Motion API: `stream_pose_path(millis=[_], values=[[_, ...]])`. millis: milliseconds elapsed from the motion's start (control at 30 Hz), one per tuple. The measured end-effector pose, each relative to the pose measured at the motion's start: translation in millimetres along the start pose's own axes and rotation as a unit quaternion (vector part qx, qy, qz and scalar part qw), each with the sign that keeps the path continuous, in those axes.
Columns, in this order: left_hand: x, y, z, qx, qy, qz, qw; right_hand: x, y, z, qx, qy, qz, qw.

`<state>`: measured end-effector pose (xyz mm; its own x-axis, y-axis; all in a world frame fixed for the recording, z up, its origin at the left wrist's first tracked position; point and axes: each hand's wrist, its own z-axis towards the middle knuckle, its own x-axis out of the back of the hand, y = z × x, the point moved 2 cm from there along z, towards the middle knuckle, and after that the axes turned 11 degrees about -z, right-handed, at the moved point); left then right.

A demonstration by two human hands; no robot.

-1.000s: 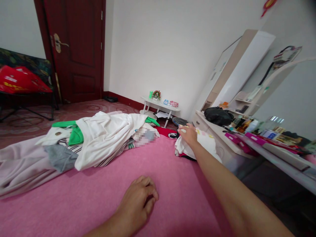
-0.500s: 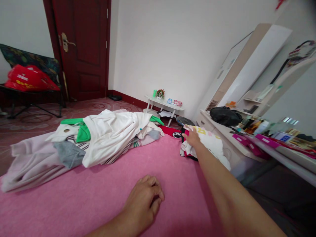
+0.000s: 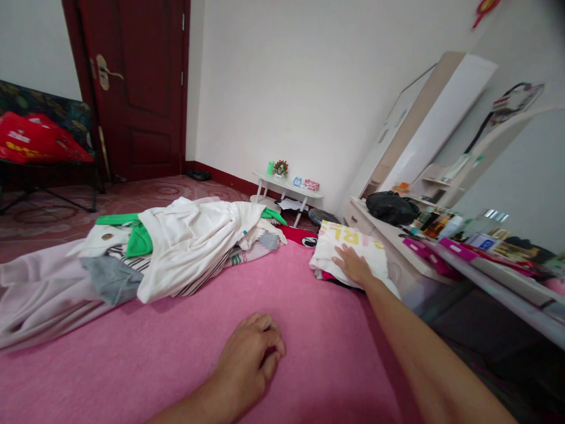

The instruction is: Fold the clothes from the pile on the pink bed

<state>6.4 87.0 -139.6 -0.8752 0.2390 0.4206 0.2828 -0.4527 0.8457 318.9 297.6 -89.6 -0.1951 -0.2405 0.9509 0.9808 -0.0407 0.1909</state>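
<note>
My right hand (image 3: 353, 266) lies flat, fingers spread, on a folded white T-shirt (image 3: 375, 253) with yellow lettering. The T-shirt tops a small stack at the bed's right edge, with red and black fabric showing beneath it. Loosely curled, my left hand (image 3: 256, 350) rests on the pink bed cover (image 3: 185, 359), and nothing shows in it. To the left is a loose heap of clothes: a white top (image 3: 194, 229) with green trim, a grey garment (image 3: 112, 280) and a pale lilac garment (image 3: 48, 294). A red garment (image 3: 293, 234) lies behind the stack.
At the right stands a dressing table (image 3: 415, 253) with a black bag (image 3: 392, 207) and several bottles. A low white table (image 3: 286, 187) is by the far wall. On the left, a red bag (image 3: 39, 138) sits on a folding chair (image 3: 86, 112) near the dark red door (image 3: 136, 88).
My right hand has let go of the T-shirt's far edge and now lies flat on its top, which is smoother with the lettering showing. My left hand keeps its pose. The view has shifted slightly right.
</note>
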Motion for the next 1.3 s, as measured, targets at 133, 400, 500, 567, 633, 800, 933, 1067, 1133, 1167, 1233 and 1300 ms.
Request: stream_pose_path(millis=[133, 400, 500, 567, 633, 800, 933, 1067, 1133, 1167, 1233, 1300], values=[[0.7, -0.8, -0.4, -0.006, 0.0, 0.003, 1.0, -5.2, 10.3, -23.0, -0.08, 0.108, -0.03, 0.99], [3.4, -1.4, -0.8, -0.012, 0.006, 0.02, 1.0, -0.3, -28.9, -66.0, -0.147, 0.067, 0.014, 0.987], [5.0, -0.8, -2.0, -0.014, 0.005, 0.027, 1.0, 8.0, -95.2, -94.4, -0.011, 0.067, 0.103, 0.992], [6.4, -0.5, -3.6, -0.02, 0.006, 0.035, 0.999, 7.7, -139.4, -118.9, 0.058, 0.028, 0.17, 0.983], [7.3, -0.7, -5.5, -0.031, 0.008, 0.044, 0.998, 6.0, -171.9, -141.6, 0.078, 0.011, 0.216, 0.973], [6.0, -4.9, -8.3, -0.063, -0.016, 0.056, 0.996, 5.4, -193.7, -168.5, 0.049, 0.051, 0.319, 0.945], [24.2, -0.2, -4.7, -0.068, -0.039, 0.116, 0.99, 5.9, -185.8, -172.5, 0.065, 0.06, 0.365, 0.927], [89.7, 10.5, -0.3, -0.025, 0.136, 0.266, 0.954, 5.4, -180.5, -177.8, 0.099, 0.048, 0.359, 0.927], [128.4, 10.2, -1.9, 0.007, 0.244, 0.323, 0.914, 5.4, -179.3, -179.5, 0.112, 0.044, 0.358, 0.926], [145.2, 7.5, -3.3, 0.03, 0.279, 0.345, 0.896, 5.4, -179.0, -179.8, 0.113, 0.042, 0.359, 0.925], [170.4, -1.9, -6.2, 0.086, 0.305, 0.374, 0.872, 5.5, -179.0, -179.5, 0.112, 0.043, 0.359, 0.926], [183.6, -12.3, -8.1, 0.141, 0.285, 0.388, 0.865, 5.6, -179.4, -178.7, 0.109, 0.047, 0.354, 0.928]])
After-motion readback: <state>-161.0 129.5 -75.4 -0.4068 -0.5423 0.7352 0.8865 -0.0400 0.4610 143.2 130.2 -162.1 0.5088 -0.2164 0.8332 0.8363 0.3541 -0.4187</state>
